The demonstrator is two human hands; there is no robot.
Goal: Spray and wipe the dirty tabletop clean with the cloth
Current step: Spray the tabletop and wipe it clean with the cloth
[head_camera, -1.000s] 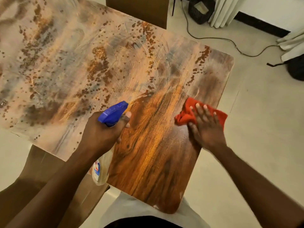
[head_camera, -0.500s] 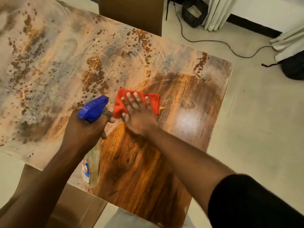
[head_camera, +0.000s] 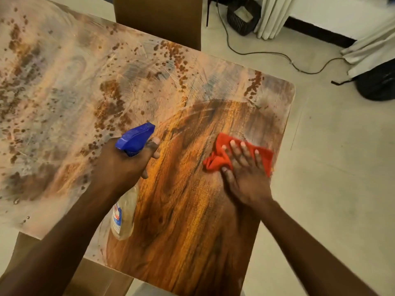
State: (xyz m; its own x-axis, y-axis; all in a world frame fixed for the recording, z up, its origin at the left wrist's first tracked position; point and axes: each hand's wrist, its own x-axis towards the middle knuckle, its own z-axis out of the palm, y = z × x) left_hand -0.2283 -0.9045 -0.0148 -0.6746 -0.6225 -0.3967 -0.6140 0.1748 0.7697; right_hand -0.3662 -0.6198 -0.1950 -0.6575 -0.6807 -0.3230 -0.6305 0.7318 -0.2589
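The wooden tabletop (head_camera: 181, 210) shows clean dark grain in its near right part; the far and left part (head_camera: 64, 86) is coated in pale film with brown spots. My right hand (head_camera: 245, 176) lies flat, fingers spread, pressing a red cloth (head_camera: 215, 159) onto the table near its right edge. My left hand (head_camera: 124, 165) grips the neck of a clear spray bottle (head_camera: 124, 216) with a blue trigger head (head_camera: 136, 136), nozzle pointing to the far right, held above the table's near side.
A brown chair back (head_camera: 158, 20) stands at the table's far side, another brown seat (head_camera: 96, 280) at the near left. On the floor to the right lie a black cable (head_camera: 267, 53), a black basket (head_camera: 241, 18), curtains (head_camera: 273, 16) and a dark bag (head_camera: 378, 82).
My right hand swept the red cloth from the right edge leftwards to beside the bottle, then back to the right edge. The clean patch has grown farther. My left hand kept holding the bottle.
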